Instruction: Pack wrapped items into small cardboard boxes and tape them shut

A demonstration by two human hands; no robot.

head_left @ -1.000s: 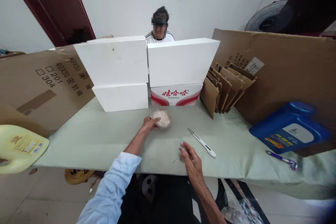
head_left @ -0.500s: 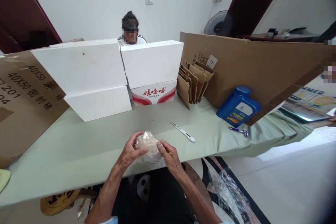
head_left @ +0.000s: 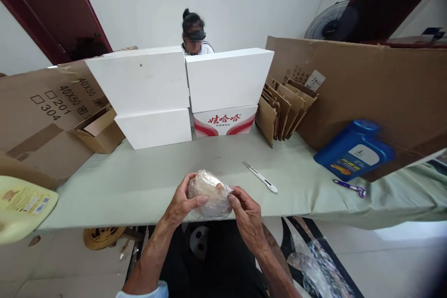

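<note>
Between my hands, at the table's near edge, is a rounded bundle wrapped in clear plastic film (head_left: 208, 193); what lies inside it I cannot make out. My left hand (head_left: 184, 200) grips its left side, thumb across the front. On the other side, my right hand (head_left: 246, 209) pinches the film at the bundle's right edge between thumb and fingers. A white-handled craft knife (head_left: 260, 177) lies on the green tablecloth (head_left: 146, 181), beyond my right hand and apart from it.
White boxes (head_left: 150, 84) and a red-and-white carton (head_left: 223, 122) stand across the back, a person behind them. Folded cardboard pieces (head_left: 284, 107), a blue bottle (head_left: 354, 151) and a purple pen-like item (head_left: 350, 187) are right. Left are a small open box (head_left: 104, 132) and a yellow bottle (head_left: 26, 207).
My view has turned left, bringing the yellow bottle and small open box into sight. My right hand has drawn the film outward to the right; my left hand keeps its hold.
</note>
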